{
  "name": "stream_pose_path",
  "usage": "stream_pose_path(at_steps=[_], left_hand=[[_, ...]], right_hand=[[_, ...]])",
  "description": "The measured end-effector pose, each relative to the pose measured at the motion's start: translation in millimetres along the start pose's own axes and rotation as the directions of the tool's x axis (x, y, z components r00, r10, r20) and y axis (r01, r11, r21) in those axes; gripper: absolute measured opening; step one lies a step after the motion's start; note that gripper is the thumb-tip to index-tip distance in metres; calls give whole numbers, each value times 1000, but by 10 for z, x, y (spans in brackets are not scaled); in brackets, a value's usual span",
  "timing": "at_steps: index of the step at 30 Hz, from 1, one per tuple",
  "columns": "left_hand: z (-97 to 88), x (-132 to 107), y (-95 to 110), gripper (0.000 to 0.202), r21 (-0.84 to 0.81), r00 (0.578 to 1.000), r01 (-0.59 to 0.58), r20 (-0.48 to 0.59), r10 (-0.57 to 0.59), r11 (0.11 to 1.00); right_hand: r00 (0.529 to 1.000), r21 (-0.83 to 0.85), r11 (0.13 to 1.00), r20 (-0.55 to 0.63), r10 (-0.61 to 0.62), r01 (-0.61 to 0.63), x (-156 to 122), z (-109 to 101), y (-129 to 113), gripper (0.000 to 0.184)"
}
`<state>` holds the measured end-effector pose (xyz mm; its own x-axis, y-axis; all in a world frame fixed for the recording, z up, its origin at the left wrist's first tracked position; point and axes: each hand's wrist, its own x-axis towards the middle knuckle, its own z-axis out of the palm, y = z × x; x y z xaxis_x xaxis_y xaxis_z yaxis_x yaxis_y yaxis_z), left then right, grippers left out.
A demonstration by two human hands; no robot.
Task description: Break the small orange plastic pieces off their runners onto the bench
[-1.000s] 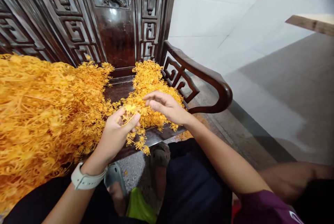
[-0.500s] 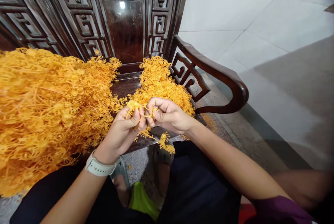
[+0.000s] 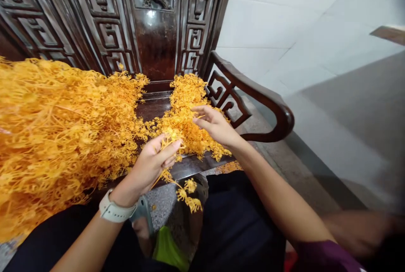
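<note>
My left hand [image 3: 159, 158] is closed around a yellow-orange artificial flower sprig [image 3: 190, 198], pinching it between thumb and fingers. Its stems hang below the hand, with curly blossoms at their ends. My right hand [image 3: 217, 126] hovers above the near part of a small pile of loose yellow blossoms [image 3: 189, 90], its thumb and fingers apart. A thin yellow bit shows by its thumb, too small to make out. To the left, a large heap of yellow flower sprigs [image 3: 63, 128] spreads over the bench and reaches close to my left wrist.
The dark carved wooden bench [image 3: 155, 109] carries both piles. Its curved armrest [image 3: 262, 88] stands to the right, before a pale wall [image 3: 268, 23]. Below, between my legs, is a bright green plastic thing [image 3: 169, 248]. Yellow bits lie on the floor.
My hands have parted. The right moved up and right, off the sprig to above the small pile; the left drew slightly down and left, still holding the sprig. The view shifted slightly.
</note>
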<state>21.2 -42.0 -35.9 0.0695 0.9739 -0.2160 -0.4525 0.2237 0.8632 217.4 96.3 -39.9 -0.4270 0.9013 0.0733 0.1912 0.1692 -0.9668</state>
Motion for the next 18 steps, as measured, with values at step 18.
stream_pose_path(at_steps=[18], left_hand=[[-107,34,-80,45,440,973,-177,212,90,880]], right_hand=[[897,643,750,409,-166,-154,-208,173,-185,33]])
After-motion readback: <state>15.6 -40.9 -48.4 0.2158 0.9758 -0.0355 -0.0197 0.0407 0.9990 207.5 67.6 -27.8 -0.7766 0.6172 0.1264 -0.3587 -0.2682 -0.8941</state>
